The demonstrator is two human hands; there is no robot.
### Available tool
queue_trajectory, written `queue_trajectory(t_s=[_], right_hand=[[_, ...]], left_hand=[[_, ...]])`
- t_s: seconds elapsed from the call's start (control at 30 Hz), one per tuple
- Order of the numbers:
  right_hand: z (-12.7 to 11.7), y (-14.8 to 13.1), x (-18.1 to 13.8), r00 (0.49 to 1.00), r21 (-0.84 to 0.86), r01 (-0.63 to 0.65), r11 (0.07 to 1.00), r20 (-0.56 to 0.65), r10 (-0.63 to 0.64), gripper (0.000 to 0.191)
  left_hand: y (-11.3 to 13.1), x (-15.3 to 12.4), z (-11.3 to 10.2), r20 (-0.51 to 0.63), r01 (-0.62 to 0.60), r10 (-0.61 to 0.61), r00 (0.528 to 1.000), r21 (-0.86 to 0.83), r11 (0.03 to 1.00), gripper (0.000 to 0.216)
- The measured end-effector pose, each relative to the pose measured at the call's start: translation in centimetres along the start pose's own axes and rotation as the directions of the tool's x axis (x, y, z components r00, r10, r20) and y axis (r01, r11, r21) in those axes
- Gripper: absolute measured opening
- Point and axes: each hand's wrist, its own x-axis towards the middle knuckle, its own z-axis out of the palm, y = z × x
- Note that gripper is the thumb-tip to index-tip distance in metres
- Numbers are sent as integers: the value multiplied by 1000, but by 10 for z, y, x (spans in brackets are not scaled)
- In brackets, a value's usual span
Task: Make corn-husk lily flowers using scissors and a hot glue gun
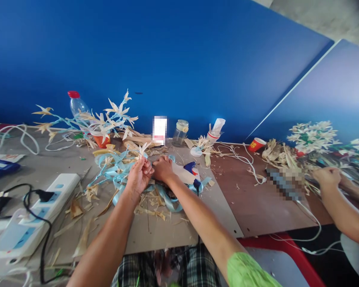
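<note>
My left hand (140, 174) is raised over the table with its fingers pinched on a small cream straw flower (143, 149) that points upward. My right hand (163, 169) is closed just to the right of it, knuckles up, resting among pale blue ribbon (118, 172) and dry husk scraps (152, 210); what it holds is hidden. A blue-and-white glue gun (194, 172) lies right beside the right hand.
A spray of straw flowers on blue stems (99, 122) stands behind in an orange cup, near a plastic bottle (77, 104) and a glass jar (180, 132). White power strips (32, 217) with black cables lie at left. Another person's hand (327, 177) works at right.
</note>
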Motion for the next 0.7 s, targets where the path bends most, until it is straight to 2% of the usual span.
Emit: queue_trajectory(t_s=[0.13, 0.2, 0.3, 0.37, 0.47, 0.57, 0.7], right_hand=[[-1, -2, 4, 999, 95, -48, 994, 12, 47, 26], [-9, 2, 5, 989, 200, -137, 970, -21, 144, 21], [-26, 17, 3, 949, 362, -238, 901, -110, 294, 18], [-38, 31, -1, 924, 475, -225, 851, -174, 341, 17], [-49, 45, -7, 918, 596, -173, 784, -191, 347, 19], [-48, 43, -13, 948, 581, -140, 802, -156, 278, 22], [-33, 25, -15, 969, 354, -162, 921, -121, 217, 29]], left_hand=[[0, -1, 0, -3, 8, -8, 1000, 9, 1000, 23], [0, -1, 0, -5, 9, -9, 1000, 7, 1000, 23], [-1, -1, -1, -6, 13, -13, 1000, 6, 1000, 23], [-2, 0, -1, -3, 11, -11, 1000, 6, 1000, 22], [-4, 2, -2, -18, 9, -9, 1000, 12, 1000, 21], [-5, 3, -2, -35, 15, -14, 999, 25, 1000, 22], [-3, 1, -1, -27, 9, -9, 1000, 27, 1000, 23]])
